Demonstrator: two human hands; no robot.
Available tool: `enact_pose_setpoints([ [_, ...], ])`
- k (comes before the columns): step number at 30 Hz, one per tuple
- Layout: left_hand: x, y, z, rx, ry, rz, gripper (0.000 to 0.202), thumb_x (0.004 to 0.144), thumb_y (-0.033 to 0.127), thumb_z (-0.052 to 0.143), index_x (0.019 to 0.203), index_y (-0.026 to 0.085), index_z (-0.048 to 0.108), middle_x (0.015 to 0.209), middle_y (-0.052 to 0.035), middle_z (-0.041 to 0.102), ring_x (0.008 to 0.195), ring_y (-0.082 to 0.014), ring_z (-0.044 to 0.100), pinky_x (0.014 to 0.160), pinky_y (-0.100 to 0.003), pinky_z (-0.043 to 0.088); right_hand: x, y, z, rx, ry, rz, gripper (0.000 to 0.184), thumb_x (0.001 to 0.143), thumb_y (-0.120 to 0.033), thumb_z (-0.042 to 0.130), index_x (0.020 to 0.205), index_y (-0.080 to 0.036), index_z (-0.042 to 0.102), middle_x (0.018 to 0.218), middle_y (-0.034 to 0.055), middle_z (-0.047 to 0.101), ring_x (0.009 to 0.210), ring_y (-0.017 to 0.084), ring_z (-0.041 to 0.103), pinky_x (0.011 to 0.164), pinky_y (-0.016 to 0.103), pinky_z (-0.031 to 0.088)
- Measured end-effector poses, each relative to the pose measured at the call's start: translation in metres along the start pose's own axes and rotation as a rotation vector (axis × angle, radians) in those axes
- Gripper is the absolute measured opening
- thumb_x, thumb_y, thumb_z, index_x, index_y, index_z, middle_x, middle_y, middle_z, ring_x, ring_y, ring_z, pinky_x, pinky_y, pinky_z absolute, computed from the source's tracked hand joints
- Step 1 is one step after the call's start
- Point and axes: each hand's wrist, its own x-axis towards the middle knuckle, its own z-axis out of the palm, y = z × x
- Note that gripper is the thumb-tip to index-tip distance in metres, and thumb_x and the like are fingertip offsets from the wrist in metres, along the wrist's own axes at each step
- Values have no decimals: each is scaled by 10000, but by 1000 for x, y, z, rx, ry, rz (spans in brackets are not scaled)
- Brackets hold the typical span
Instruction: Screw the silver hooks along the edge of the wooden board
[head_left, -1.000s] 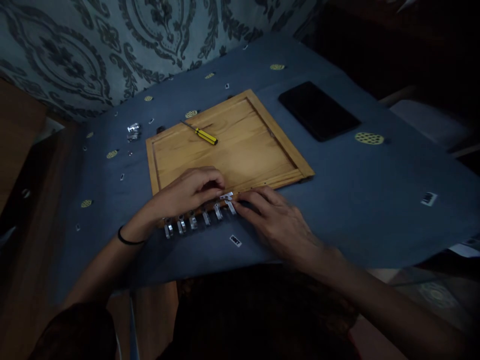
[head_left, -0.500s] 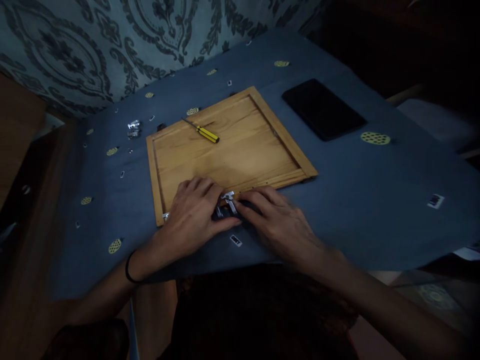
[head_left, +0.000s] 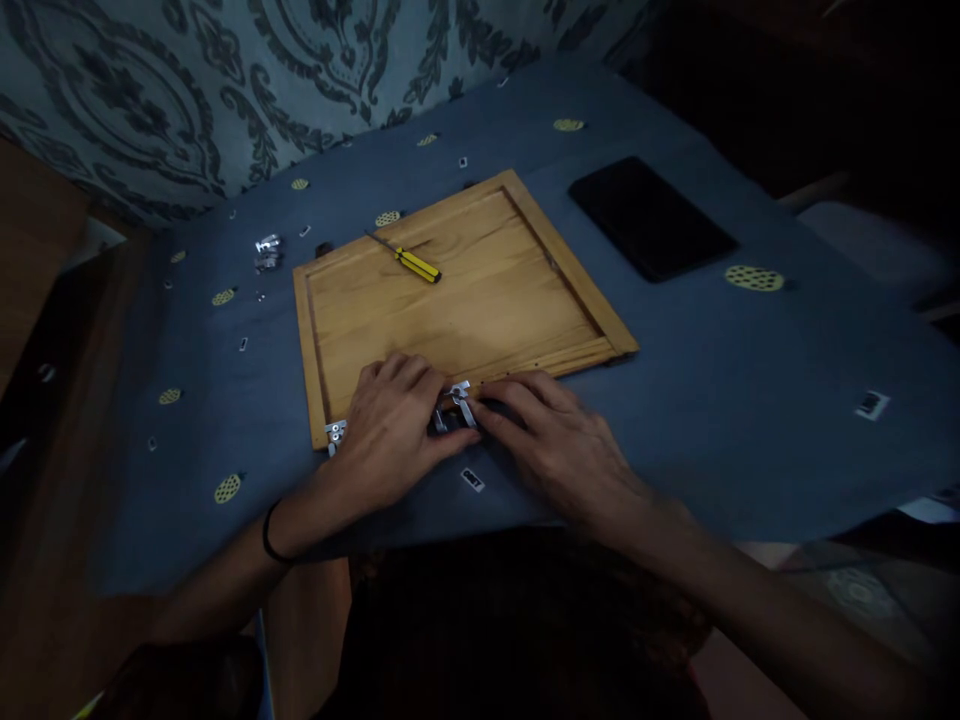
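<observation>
A square wooden panel (head_left: 457, 290) with a raised frame lies on the blue cloth. Along its near edge sits a row of small metal brackets (head_left: 335, 434), most of them hidden under my hands. My left hand (head_left: 394, 435) lies over the row with fingers curled down onto it. My right hand (head_left: 551, 440) rests beside it, fingertips touching one metal bracket (head_left: 459, 398) at the panel's edge. A yellow-handled screwdriver (head_left: 409, 262) lies on the panel's far part, away from both hands.
A black phone (head_left: 651, 218) lies face up at the back right. Loose metal parts (head_left: 267, 252) sit at the back left. Small labels (head_left: 472, 479) and yellow dotted patches (head_left: 754, 278) are scattered on the cloth. A patterned wall stands behind; the table's near edge is at my body.
My left hand slid toward me and to the right, covering the row of brackets that showed a second ago. My right hand has hardly moved.
</observation>
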Motion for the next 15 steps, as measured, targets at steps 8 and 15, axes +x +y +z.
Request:
enact_pose_setpoints([
  [8, 2, 4, -3, -67, -45, -48, 273, 845, 363, 840, 961, 165, 692, 1053, -71, 692, 1092, -306, 628, 922, -461, 487, -2, 0, -1, 1, 1, 5, 243, 987, -110, 568, 1193, -136, 696, 1113, 83, 736, 1017, 238, 560, 837, 355, 557],
  [15, 4, 3, -4, -96, -67, -47, 283, 858, 392, 825, 963, 180, 670, 1064, -72, 694, 1071, -296, 625, 912, -451, 489, -2, 1, -2, 12, -30, 11, 305, 952, -69, 571, 1223, -124, 700, 1121, 104, 740, 1032, 255, 563, 810, 369, 592],
])
